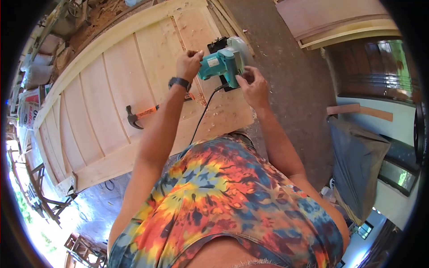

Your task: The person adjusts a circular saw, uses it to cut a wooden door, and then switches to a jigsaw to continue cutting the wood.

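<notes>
A teal corded power tool [219, 64], which looks like a circular saw, lies near the right edge of a panelled wooden door [120, 78]. Its round grey disc or guard [240, 50] faces right. My left hand [189, 65], a dark watch on its wrist, is closed in a pinch at the tool's left end; what it pinches, if anything, is hidden. On the other side, my right hand [254, 88] has thumb and fingers apart, close beside the tool's handle and disc. A claw hammer [142, 115] with an orange handle lies on the door, partly behind my left forearm.
The tool's black cord [204, 117] runs down toward my body. Wood shavings [210, 105] lie on the door. Stacked boards [344, 33] stand at upper right, and a dark cloth [357, 165] hangs over something at right. Wooden frames [40, 192] stand at lower left.
</notes>
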`<act>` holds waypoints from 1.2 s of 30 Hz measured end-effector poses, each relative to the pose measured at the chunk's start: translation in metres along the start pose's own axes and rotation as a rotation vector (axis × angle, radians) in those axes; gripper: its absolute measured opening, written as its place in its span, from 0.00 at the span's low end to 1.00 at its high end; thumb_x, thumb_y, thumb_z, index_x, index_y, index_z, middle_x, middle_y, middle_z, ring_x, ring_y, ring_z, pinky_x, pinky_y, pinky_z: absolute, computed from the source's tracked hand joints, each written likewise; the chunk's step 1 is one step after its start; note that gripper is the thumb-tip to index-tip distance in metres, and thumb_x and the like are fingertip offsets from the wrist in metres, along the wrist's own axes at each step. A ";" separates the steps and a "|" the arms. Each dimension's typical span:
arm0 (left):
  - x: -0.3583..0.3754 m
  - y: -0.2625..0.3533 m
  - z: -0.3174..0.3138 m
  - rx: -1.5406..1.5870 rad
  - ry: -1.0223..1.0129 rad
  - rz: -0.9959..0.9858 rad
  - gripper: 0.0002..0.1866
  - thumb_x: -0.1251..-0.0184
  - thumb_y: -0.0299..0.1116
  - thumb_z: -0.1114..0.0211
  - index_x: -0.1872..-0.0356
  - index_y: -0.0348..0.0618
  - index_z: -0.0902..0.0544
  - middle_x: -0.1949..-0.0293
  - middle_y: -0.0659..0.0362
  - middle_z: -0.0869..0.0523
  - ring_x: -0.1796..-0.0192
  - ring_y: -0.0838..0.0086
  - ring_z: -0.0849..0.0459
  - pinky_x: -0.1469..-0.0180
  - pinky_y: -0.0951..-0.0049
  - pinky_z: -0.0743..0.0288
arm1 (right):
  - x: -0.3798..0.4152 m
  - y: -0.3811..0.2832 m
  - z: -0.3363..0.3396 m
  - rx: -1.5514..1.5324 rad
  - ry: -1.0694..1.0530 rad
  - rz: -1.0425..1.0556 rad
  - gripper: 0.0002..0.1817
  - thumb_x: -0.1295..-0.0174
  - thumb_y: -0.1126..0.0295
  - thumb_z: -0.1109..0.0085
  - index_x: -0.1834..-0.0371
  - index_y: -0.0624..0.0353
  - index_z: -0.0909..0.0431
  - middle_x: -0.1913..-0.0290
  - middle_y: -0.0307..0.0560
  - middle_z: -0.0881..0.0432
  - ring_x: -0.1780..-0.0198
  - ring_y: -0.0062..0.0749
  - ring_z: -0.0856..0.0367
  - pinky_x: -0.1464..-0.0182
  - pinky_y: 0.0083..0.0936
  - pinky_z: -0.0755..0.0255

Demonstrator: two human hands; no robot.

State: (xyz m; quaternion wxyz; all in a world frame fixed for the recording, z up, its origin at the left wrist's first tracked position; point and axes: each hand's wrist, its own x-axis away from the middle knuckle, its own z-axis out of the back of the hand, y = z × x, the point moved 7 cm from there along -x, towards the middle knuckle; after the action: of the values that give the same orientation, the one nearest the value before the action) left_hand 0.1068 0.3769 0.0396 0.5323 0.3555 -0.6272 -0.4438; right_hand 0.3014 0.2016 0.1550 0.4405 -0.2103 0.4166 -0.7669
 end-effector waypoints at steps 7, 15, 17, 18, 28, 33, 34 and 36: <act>-0.082 0.003 -0.023 -0.625 -0.014 -0.070 0.24 0.39 0.50 0.28 0.60 0.33 0.11 0.64 0.45 0.09 0.59 0.57 0.09 0.56 0.61 0.18 | -0.048 0.009 -0.068 -0.344 -0.425 -0.502 0.29 0.35 0.45 0.33 0.52 0.66 0.17 0.61 0.48 0.14 0.64 0.31 0.15 0.60 0.26 0.22; -0.106 -0.029 -0.072 -0.816 -0.540 0.127 0.26 0.30 0.47 0.32 0.41 0.37 0.18 0.47 0.54 0.13 0.48 0.66 0.12 0.48 0.59 0.14 | -0.051 0.025 -0.085 -0.300 -0.355 -0.532 0.30 0.30 0.41 0.41 0.58 0.64 0.18 0.73 0.47 0.17 0.73 0.30 0.19 0.70 0.28 0.27; -0.087 -0.036 -0.058 -0.187 -0.273 0.518 0.23 0.30 0.45 0.32 0.44 0.36 0.17 0.47 0.55 0.15 0.43 0.66 0.16 0.46 0.59 0.16 | -0.046 0.014 -0.074 -0.192 -0.301 -0.364 0.30 0.31 0.43 0.38 0.63 0.67 0.19 0.72 0.52 0.16 0.69 0.35 0.17 0.66 0.34 0.25; -0.080 -0.033 -0.055 -0.188 -0.272 0.526 0.23 0.30 0.45 0.32 0.44 0.36 0.17 0.47 0.55 0.15 0.43 0.66 0.16 0.46 0.59 0.16 | -0.038 0.015 -0.069 -0.191 -0.304 -0.371 0.30 0.31 0.43 0.38 0.63 0.67 0.19 0.72 0.52 0.16 0.69 0.35 0.17 0.66 0.34 0.25; 0.057 0.043 -0.036 -0.023 -0.277 0.033 0.21 0.35 0.33 0.25 0.46 0.31 0.16 0.52 0.54 0.12 0.49 0.71 0.13 0.44 0.68 0.18 | 0.082 0.044 -0.003 -0.348 -0.420 -0.085 0.25 0.45 0.65 0.23 0.49 0.63 0.25 0.68 0.42 0.19 0.66 0.24 0.20 0.64 0.27 0.25; 0.107 0.060 -0.045 -0.021 -0.232 -0.044 0.20 0.34 0.28 0.26 0.45 0.28 0.17 0.52 0.52 0.11 0.52 0.73 0.11 0.50 0.74 0.16 | 0.105 0.064 0.009 -0.319 -0.460 -0.189 0.26 0.45 0.65 0.24 0.46 0.62 0.24 0.65 0.45 0.18 0.62 0.26 0.18 0.60 0.28 0.23; 0.111 0.059 -0.047 -0.012 -0.233 -0.041 0.20 0.34 0.28 0.26 0.45 0.28 0.17 0.52 0.52 0.11 0.52 0.73 0.11 0.50 0.74 0.16 | 0.107 0.069 0.010 -0.283 -0.480 -0.177 0.27 0.45 0.66 0.24 0.45 0.62 0.24 0.63 0.46 0.17 0.60 0.27 0.17 0.59 0.28 0.22; 0.116 0.059 -0.046 0.009 -0.186 -0.057 0.20 0.34 0.27 0.26 0.45 0.28 0.18 0.52 0.52 0.11 0.52 0.72 0.11 0.49 0.73 0.16 | 0.113 0.077 0.010 -0.244 -0.504 -0.168 0.27 0.45 0.66 0.24 0.43 0.61 0.24 0.62 0.47 0.16 0.58 0.28 0.16 0.57 0.29 0.22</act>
State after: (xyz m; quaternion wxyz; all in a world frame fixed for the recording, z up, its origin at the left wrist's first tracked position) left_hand 0.1326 0.2832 0.1377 0.4575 0.3328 -0.6656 -0.4868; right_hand 0.2879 0.0806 0.0925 0.4367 -0.4791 0.3642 -0.6686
